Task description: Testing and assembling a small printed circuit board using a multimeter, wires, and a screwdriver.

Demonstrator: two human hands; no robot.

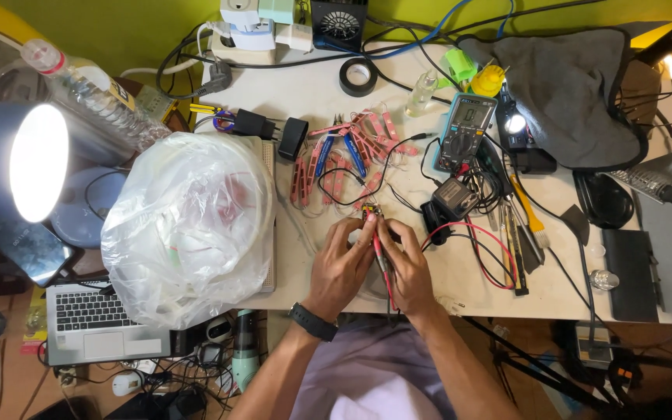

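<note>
Where the white worktop (305, 93) spreads under lamp light, crowded: big clear plastic bag (188, 225) at left, grey cloth (569, 93) at right, multimeter (466, 131) between. Near the front edge, left hand (340, 268) and right hand (410, 272) side by side, fingers (369, 225) pinching a tiny component (371, 210), red probe (383, 260) in the right.

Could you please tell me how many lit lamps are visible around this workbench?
2. A blue desk lamp shines at the left edge, and another lit lamp peeks in at the top right corner. Others may lie outside the view.
</note>
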